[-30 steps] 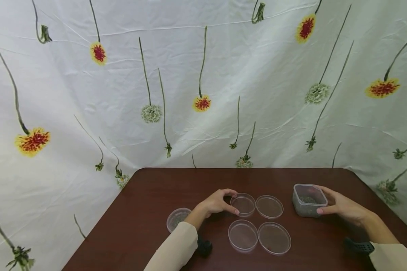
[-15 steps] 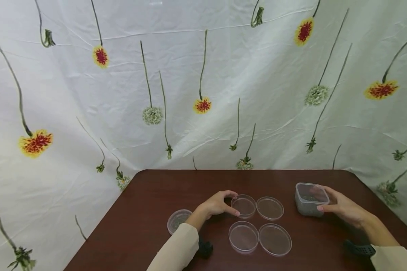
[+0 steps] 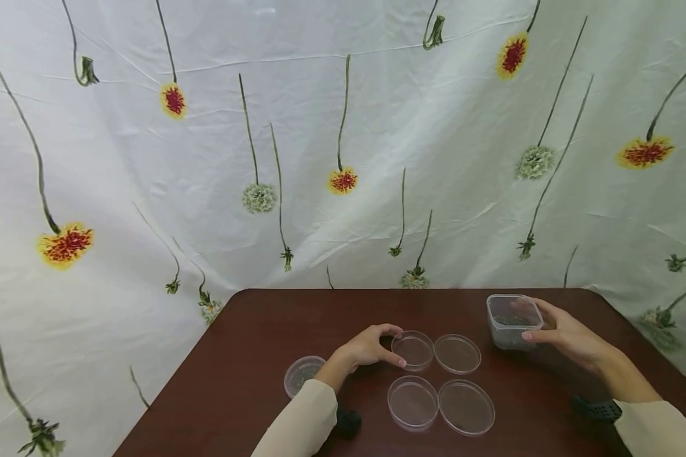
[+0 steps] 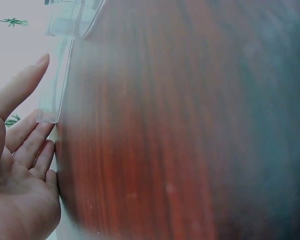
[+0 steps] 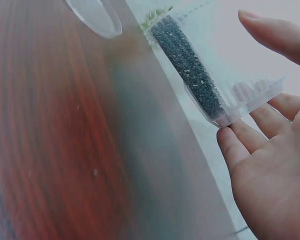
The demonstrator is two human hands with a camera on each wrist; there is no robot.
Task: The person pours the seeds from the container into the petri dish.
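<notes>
My right hand [image 3: 568, 333] grips a clear square plastic container [image 3: 513, 324] by its side, thumb in front and fingers behind. The container is raised above the table and holds small dark grains [image 5: 187, 65], which look like seeds in the right wrist view. My left hand [image 3: 368, 348] holds the left edge of a clear petri dish [image 3: 413, 351] between thumb and fingers, and the dish stands on the table. Touching or close beside it are more clear dishes: one at the back right [image 3: 458, 354], one at the front left [image 3: 413, 403] and one at the front right [image 3: 466, 407].
Left of the left forearm, a round clear dish [image 3: 300, 373] with grains in it is partly hidden by the arm. Everything stands on a dark reddish-brown wooden table [image 3: 297, 317]. A white cloth with printed flowers [image 3: 309, 209] hangs behind the table's far edge.
My right hand has lifted the container and moved it slightly left, towards the dishes. The left hand stays at the same dish. The head view has shifted a little.
</notes>
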